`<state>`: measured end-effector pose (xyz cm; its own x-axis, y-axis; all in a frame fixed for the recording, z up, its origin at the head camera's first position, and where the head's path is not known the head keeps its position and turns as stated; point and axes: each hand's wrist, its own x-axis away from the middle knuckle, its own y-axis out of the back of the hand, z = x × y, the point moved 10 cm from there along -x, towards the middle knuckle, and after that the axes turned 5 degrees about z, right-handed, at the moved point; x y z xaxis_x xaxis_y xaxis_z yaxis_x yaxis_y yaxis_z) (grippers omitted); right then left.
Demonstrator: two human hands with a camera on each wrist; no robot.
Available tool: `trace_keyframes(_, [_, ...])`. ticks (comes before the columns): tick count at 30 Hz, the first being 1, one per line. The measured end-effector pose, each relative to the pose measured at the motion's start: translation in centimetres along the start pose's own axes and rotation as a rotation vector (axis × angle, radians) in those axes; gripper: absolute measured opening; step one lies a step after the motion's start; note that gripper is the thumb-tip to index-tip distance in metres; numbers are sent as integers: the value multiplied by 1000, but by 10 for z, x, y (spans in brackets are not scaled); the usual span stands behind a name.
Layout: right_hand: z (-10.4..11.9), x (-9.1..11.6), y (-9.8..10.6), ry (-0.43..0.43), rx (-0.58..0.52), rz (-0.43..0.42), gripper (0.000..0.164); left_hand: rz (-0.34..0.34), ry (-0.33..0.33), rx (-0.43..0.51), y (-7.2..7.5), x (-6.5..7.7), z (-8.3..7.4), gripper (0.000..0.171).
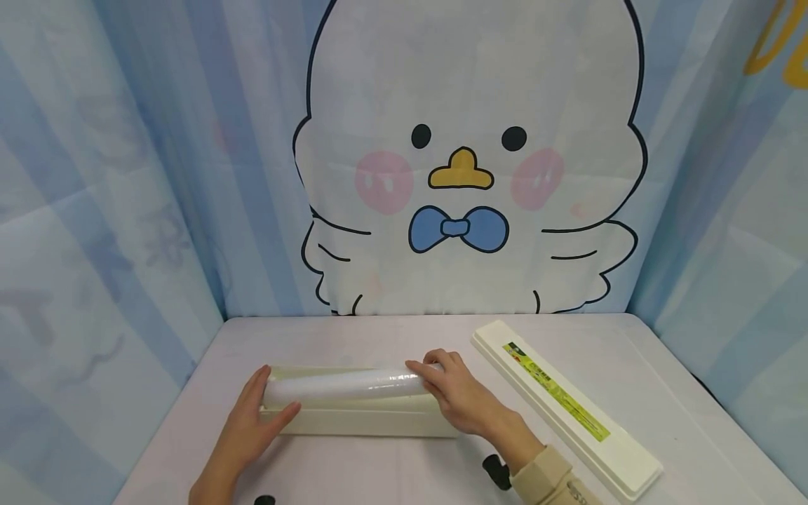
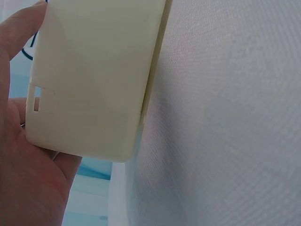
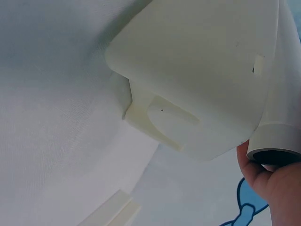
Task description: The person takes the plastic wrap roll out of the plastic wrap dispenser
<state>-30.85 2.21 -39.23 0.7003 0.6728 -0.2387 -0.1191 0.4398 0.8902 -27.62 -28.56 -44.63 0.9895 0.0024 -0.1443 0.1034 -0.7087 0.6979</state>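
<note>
A long cream plastic box (image 1: pixel 372 423) lies lengthwise on the table with its top uncovered. My left hand (image 1: pixel 249 421) holds its left end, thumb at the front wall and fingers behind; the left wrist view shows the box's front wall (image 2: pixel 94 70). Over the open box lies a shiny white roll of cling film (image 1: pixel 353 385), its right end raised and its left end low, near my left hand. My right hand (image 1: pixel 463 393) grips that right end, beside the end of the box. In the right wrist view the roll's hollow core (image 3: pixel 275 157) shows at the fingers.
A long white lid (image 1: pixel 621 449) with a green and yellow label lies slantwise on the right of the table (image 1: pixel 353 470). Behind the table hangs a cloth backdrop (image 1: pixel 467 84) with a cartoon bird. A small black object (image 1: pixel 496 471) shows near my right wrist.
</note>
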Motion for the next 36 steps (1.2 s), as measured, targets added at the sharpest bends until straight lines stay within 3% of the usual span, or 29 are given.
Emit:
trace_keyframes(5, [2,-2,0,12,13,-29,39,1,1,-4,1,1,0,90])
trace_keyframes(10, [2,-4,-2,6,16,-30,52,-1,-1,-4,1,2,0,89])
trace_keyframes(21, [21,-5,4,243,319,-70,68,20,39,15,0,3,1,92])
trace_keyframes(29, [22,-9,-2,233,458,37,74,21,55,17,-1,2,1,93])
trace_keyframes(36, [26,-10,-3,263,539,28,69,27,70,11,0,3,2,95])
